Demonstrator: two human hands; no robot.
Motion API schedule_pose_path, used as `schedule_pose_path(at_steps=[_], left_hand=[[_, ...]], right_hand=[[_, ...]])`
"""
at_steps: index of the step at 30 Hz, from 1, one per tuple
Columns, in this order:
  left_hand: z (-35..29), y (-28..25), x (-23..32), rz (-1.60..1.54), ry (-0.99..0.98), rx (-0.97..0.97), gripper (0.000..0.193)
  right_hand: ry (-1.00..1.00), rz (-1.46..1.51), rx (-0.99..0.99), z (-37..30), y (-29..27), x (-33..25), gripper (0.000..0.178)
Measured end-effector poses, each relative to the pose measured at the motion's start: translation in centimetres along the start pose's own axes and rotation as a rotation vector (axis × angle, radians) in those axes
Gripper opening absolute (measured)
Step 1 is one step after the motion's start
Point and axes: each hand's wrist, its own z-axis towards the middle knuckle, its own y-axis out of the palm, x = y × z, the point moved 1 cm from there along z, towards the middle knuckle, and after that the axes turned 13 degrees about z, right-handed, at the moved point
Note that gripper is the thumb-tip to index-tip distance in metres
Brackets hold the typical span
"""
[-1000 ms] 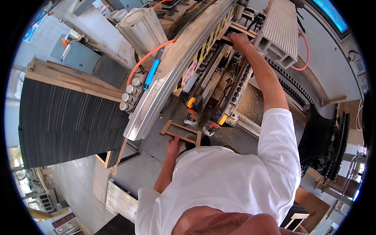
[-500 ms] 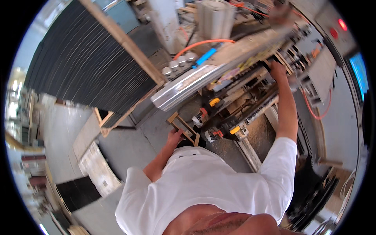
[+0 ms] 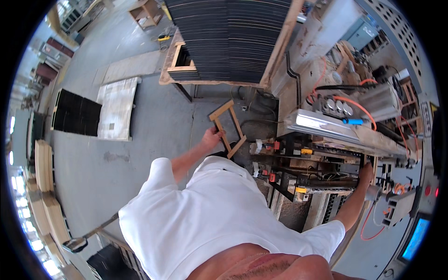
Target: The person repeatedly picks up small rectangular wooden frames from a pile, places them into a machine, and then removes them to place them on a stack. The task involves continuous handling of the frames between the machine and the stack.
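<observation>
My left hand [image 3: 213,139] grips one long side of a small rectangular wooden frame [image 3: 239,126], pale wood with darker outer edges. Held out by my left hip, the frame tilts above the grey floor. My right arm reaches far right into a machine with parallel rails. There my right hand [image 3: 367,172] is closed at a dark upright strip [image 3: 362,161], beside a pale wooden strip [image 3: 376,162]. Its fingertips are partly hidden, so what they grasp is unclear. Red-and-white clamp ends [image 3: 271,177] and yellow blocks [image 3: 301,190] sit on the rails nearer me.
A tall stack of black-edged panels [image 3: 228,42] stands on a wooden table ahead. The machine's silver beam [image 3: 326,122] runs above the rails. At right are a lit blue screen [image 3: 415,239] and an orange hose [image 3: 359,105]. A pallet board [image 3: 117,109] lies on the floor, left.
My view has swung left, so the panel stack now stands straight ahead. The wooden frame in my left hand is held farther out from my body. My right hand remains at the machine's far end.
</observation>
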Motion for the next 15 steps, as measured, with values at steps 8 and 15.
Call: schedule_pose_path(at_steps=[8,15], left_hand=[[3.7,-18.9,0.7,-0.276,0.134,0.195,0.029],[14.8,-35.3,5.6,-0.294,0.145,0.244,0.032]], right_hand=[[0.156,0.134,0.157,-2.8,-3.9,-5.0,0.031],[0.015,0.839,0.809,-15.7,-9.9,-18.3,0.022]])
